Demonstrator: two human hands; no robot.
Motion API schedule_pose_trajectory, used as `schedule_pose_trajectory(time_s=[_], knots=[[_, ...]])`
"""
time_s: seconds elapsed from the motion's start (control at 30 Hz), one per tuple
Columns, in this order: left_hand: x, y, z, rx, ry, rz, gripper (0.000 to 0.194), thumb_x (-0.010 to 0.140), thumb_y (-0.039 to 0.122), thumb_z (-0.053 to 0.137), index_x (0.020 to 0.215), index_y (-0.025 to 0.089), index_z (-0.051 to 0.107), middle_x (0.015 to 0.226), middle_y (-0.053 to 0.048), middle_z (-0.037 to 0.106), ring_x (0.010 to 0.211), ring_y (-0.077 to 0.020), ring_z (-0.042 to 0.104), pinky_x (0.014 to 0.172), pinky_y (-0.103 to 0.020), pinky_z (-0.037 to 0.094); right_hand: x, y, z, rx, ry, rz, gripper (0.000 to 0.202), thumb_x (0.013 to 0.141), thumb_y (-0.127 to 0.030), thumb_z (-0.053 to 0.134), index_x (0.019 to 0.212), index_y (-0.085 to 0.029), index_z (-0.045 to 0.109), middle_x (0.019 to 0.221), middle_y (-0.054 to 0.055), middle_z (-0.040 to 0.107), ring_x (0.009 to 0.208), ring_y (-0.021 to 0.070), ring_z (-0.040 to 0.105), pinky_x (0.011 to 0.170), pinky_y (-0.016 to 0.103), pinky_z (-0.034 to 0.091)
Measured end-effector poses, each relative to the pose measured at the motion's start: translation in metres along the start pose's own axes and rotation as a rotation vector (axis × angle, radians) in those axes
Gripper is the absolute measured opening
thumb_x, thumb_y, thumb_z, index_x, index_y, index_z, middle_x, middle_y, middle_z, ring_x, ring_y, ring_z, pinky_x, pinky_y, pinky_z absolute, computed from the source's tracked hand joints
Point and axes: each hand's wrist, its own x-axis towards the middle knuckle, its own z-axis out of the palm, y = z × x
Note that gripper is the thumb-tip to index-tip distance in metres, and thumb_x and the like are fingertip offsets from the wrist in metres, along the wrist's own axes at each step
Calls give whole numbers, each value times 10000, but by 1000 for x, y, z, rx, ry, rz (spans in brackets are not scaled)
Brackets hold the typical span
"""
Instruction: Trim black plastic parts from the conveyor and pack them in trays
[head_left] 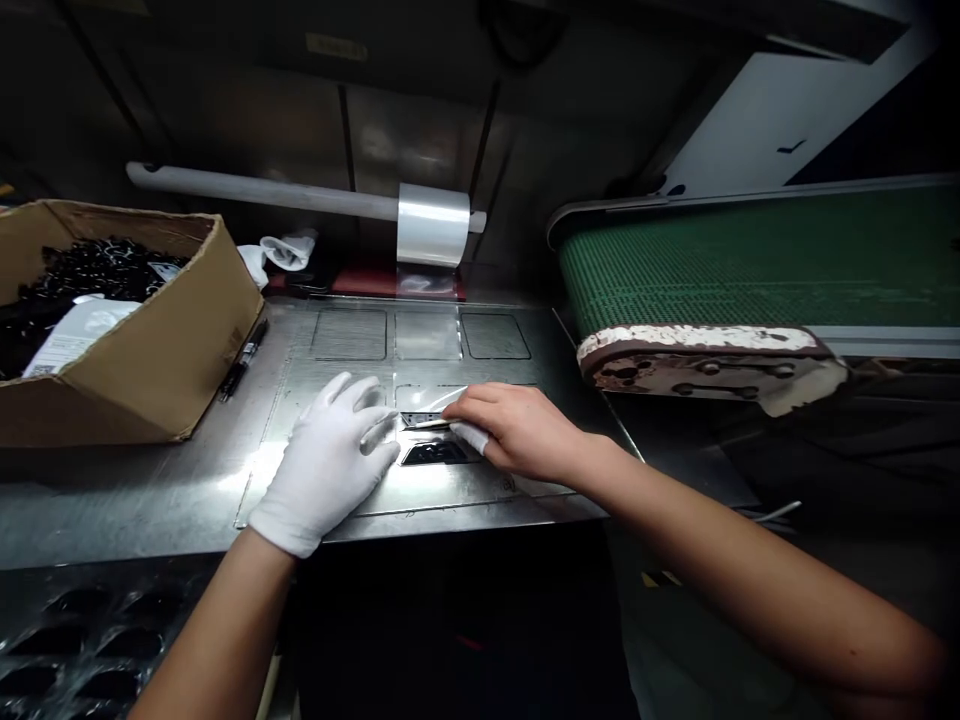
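1. Steel worktop (135, 500): the landmark is the flat metal plate with rectangular recesses (450, 480) set into it; everything below is placed from that plate.
2. Green ribbed conveyor belt (750, 260): right of the plate and raised above it, with a worn white-and-brown end cap facing the plate.
3. Brown cardboard box (165, 350): left of the plate, open, with black parts and a white sheet inside.
4. Grey bar carrying a roll of clear film (433, 222): behind the plate; the film hangs down to the plate's far edge.
5. Black pen (244, 358): lies between the box and the plate's left edge.
6. Left hand in a white glove (330, 465): palm down on the plate's front left, fingers spread flat and pressing, nothing enclosed.
7. Right hand, bare with a white wrap on one finger (517, 430): on the plate's front centre, grip narrow, fingertips pinching the thin clear film strip (442, 408).
8. Small black rectangular part (435, 453): sits in a front-centre recess of the plate, between the two hands, just below the pinched film.
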Motion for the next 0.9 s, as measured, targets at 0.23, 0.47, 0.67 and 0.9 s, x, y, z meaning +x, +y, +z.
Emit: schedule_pose_trajectory(time_s=[0.23,0.47,0.67,0.9], knots=[[-2,-2,0,14,-76,14,172,905,341,653,1036,300,756,1319,-17,643,1345,-323,477,1131,-515,470,15,-7,3,-16,-94,-6,581,770,-39,598,1299,-261,688,1183,10,717,990,195,658,702,260,414],[-1,-4,0,18,-88,26,197,923,355,632,1052,282,762,1402,-29,614,1388,-320,462,1184,-519,423,-64,43,-17,-47,-8,85,323,952,-187,544,1207,-241,736,1105,32,728,983,198,682,774,279,480],[-3,6,-8,-23,-7,94,214,936,388,654,1089,263,736,1175,-48,722,1234,-287,581,1086,-490,467,-142,87,-6,-25,121,248,584,806,-9,506,1310,-243,686,1246,58,682,1090,211,653,910,311,527],[11,45,-4,377,-268,290,274,968,180,485,1095,257,716,961,-63,742,874,-285,645,760,-437,503,-127,84,41,65,377,283,537,880,-104,544,1405,-180,628,1380,120,619,1247,285,570,1083,454,482]])
